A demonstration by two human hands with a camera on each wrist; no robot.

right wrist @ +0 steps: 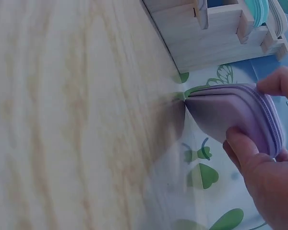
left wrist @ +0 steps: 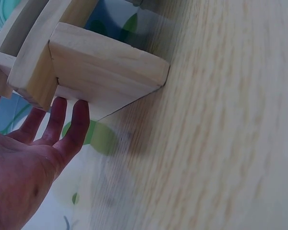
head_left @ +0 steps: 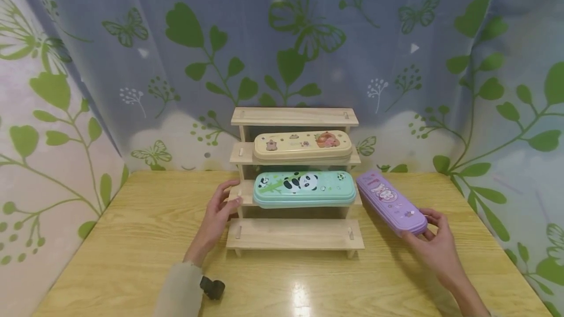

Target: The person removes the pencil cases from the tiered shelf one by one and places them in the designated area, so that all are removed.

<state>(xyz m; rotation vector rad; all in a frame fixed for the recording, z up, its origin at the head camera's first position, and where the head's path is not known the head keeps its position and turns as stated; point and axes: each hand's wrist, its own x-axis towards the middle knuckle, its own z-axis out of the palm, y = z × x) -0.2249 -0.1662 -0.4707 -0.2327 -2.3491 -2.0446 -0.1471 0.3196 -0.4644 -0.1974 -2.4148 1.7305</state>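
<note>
A tiered wooden display stand [head_left: 295,234] stands on the table. My left hand [head_left: 219,213] grips the left end of one of its step boards, thumb at the front edge; in the left wrist view, fingertips [left wrist: 80,108] rest against the stand's side. At the right, my right hand [head_left: 436,246] pinches the near end of a purple pencil case [head_left: 389,202] with a cartoon print, thumb on one face and fingers opposite. The case slants beside the stand, its held end raised off the table. A mint panda pencil case [head_left: 304,189] and a cream pencil case [head_left: 301,146] lie on two middle steps.
The wooden table [head_left: 154,219] extends on both sides of the stand. The top step [head_left: 295,116] and the bottom step bear nothing. Behind hangs a blue and white curtain [head_left: 246,28] with green leaves and butterflies. A black strap piece [head_left: 213,288] sits at the left cuff.
</note>
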